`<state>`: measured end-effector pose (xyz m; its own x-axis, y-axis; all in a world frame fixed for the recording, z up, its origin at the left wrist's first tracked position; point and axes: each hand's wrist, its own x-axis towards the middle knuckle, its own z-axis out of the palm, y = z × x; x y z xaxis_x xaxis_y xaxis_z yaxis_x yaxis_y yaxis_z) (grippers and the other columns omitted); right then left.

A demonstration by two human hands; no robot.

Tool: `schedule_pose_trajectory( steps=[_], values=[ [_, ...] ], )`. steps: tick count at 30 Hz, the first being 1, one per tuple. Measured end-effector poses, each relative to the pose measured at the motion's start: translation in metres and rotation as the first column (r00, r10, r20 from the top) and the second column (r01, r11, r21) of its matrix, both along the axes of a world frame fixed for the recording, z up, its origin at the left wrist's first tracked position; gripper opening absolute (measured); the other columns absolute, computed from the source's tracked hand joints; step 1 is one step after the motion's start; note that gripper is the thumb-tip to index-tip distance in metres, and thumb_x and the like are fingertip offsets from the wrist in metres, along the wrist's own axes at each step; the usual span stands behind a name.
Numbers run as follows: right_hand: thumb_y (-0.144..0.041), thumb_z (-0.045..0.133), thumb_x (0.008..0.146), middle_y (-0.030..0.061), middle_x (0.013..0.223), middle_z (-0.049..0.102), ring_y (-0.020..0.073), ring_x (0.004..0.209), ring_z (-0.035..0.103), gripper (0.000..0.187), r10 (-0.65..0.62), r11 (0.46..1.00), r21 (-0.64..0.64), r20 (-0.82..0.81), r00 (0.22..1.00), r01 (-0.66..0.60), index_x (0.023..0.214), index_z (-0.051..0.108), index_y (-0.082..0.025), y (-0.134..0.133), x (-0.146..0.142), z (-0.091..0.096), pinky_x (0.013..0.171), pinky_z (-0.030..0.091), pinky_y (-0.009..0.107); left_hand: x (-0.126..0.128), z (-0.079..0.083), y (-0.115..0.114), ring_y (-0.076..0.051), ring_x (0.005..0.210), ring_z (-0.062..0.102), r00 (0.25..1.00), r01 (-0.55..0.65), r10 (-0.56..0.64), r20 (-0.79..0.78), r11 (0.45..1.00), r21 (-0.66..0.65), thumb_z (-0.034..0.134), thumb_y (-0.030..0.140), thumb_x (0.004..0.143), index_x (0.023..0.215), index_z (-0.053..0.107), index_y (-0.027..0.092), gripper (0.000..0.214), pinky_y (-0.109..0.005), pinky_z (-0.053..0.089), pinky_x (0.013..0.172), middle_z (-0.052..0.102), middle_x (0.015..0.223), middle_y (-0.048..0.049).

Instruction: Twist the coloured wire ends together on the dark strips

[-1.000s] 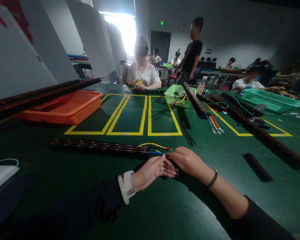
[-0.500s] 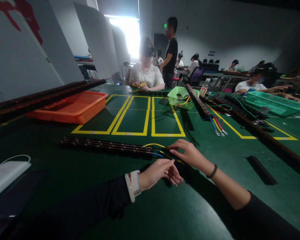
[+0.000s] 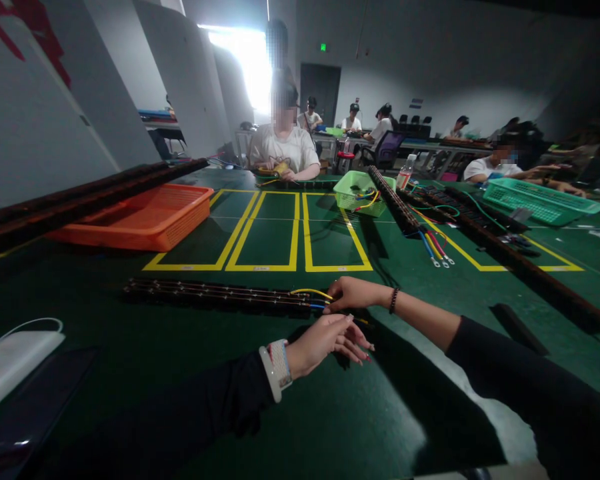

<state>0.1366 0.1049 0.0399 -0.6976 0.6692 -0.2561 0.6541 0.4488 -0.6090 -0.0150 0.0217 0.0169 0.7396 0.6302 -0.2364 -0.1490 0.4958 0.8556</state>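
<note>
A long dark bar with rows of thin metal strips (image 3: 215, 292) lies across the table in front of me. From its right end come a yellow wire (image 3: 310, 291) and a blue wire (image 3: 318, 307). My right hand (image 3: 357, 293) pinches these wires close to the bar's end, and its fingers partly hide them. Just nearer to me, my left hand (image 3: 325, 343) hovers with its fingers loosely stretched out and apart, holding nothing visible. A dark wire end with a yellow part (image 3: 361, 321) shows beyond the left fingertips.
An orange basket (image 3: 190, 217) stands at left under long dark bars (image 3: 105, 190). Yellow tape frames (image 3: 263, 268) mark the table. A light green basket (image 3: 350, 193), another wired bar (image 3: 393, 200) and a teal basket (image 3: 545, 203) lie farther right. A co-worker (image 3: 285, 150) sits opposite.
My right hand has moved left towards the bar's end and closed on the wires. My left hand has shifted slightly right. The standing person has moved left, behind the seated co-worker.
</note>
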Motion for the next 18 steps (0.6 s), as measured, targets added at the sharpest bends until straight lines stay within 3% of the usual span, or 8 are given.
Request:
schedule_pose_trajectory(
  steps=[3, 5, 7, 9, 12, 14, 18],
  values=[
    [-0.031, 0.056, 0.083, -0.001, 0.063, 0.057, 0.0083, 0.057, 0.045, 0.025, 0.048, 0.99, 0.135, -0.009, 0.999, -0.046, 0.071, 0.065, -0.011, -0.006, -0.001, 0.001, 0.053, 0.032, 0.02, 0.0, 0.004, -0.001, -0.021, 0.073, 0.066, 0.998, -0.061, 0.062, 0.018, 0.996, -0.063, 0.039, 0.055, 0.086, 0.085, 0.058, 0.008, 0.051, -0.034, 0.048, 0.071, 0.067, 0.088, -0.0177],
    [-0.021, 0.053, 0.082, 0.0009, 0.065, 0.059, 0.0093, 0.058, 0.047, 0.019, 0.002, 0.952, 0.305, 0.067, 0.998, -0.022, 0.071, 0.065, -0.012, -0.014, -0.003, 0.001, 0.055, 0.032, 0.021, 0.001, 0.005, -0.001, -0.021, 0.078, 0.065, 0.994, -0.089, 0.096, 0.057, 0.988, -0.127, 0.033, 0.059, 0.087, 0.091, 0.058, 0.008, 0.057, -0.036, 0.047, 0.078, 0.066, 0.092, -0.0177],
    [-0.014, 0.053, 0.08, 0.0038, 0.067, 0.061, 0.0114, 0.06, 0.048, 0.016, -0.066, 0.862, 0.505, 0.183, 0.981, -0.036, 0.07, 0.064, -0.012, -0.024, -0.007, 0.002, 0.057, 0.033, 0.024, 0.002, 0.003, -0.001, -0.021, 0.083, 0.064, 0.983, -0.127, 0.15, 0.11, 0.973, -0.191, 0.034, 0.06, 0.086, 0.095, 0.057, 0.009, 0.057, -0.037, 0.045, 0.085, 0.065, 0.095, -0.016],
    [-0.013, 0.053, 0.08, 0.0065, 0.07, 0.061, 0.0146, 0.064, 0.05, 0.015, -0.08, 0.744, 0.653, 0.294, 0.952, -0.14, 0.069, 0.063, -0.012, -0.035, -0.011, 0.003, 0.06, 0.033, 0.028, 0.003, 0.0, 0.0, -0.019, 0.086, 0.063, 0.958, -0.195, 0.237, 0.16, 0.95, -0.243, 0.038, 0.056, 0.086, 0.094, 0.056, 0.011, 0.049, -0.037, 0.043, 0.088, 0.065, 0.095, -0.013],
    [-0.011, 0.052, 0.082, 0.0086, 0.071, 0.059, 0.0187, 0.068, 0.051, 0.013, -0.03, 0.587, 0.742, 0.42, 0.907, -0.324, 0.075, 0.063, -0.011, -0.05, -0.018, 0.002, 0.061, 0.033, 0.031, 0.005, -0.008, 0.002, -0.017, 0.091, 0.059, 0.906, -0.295, 0.368, 0.209, 0.902, -0.314, 0.045, 0.047, 0.088, 0.09, 0.054, 0.015, 0.034, -0.035, 0.043, 0.088, 0.064, 0.093, -0.0078],
    [-0.008, 0.049, 0.083, 0.0096, 0.071, 0.058, 0.0201, 0.068, 0.05, 0.014, -0.034, 0.512, 0.77, 0.461, 0.887, -0.38, 0.081, 0.063, -0.009, -0.06, -0.022, -0.001, 0.061, 0.033, 0.033, 0.006, -0.014, 0.006, -0.015, 0.091, 0.058, 0.875, -0.345, 0.436, 0.209, 0.866, -0.363, 0.048, 0.041, 0.088, 0.084, 0.052, 0.016, 0.025, -0.033, 0.044, 0.087, 0.063, 0.087, -0.0042],
    [-0.005, 0.046, 0.084, 0.0127, 0.079, 0.059, 0.0216, 0.07, 0.05, 0.018, -0.116, 0.462, 0.817, 0.441, 0.89, -0.345, 0.092, 0.063, -0.006, -0.077, -0.028, -0.011, 0.062, 0.036, 0.035, 0.008, -0.02, 0.011, -0.011, 0.081, 0.057, 0.836, -0.403, 0.519, 0.18, 0.802, -0.44, 0.052, 0.031, 0.087, 0.075, 0.05, 0.017, 0.019, -0.027, 0.045, 0.082, 0.057, 0.074, 0.0009]
  ],
)
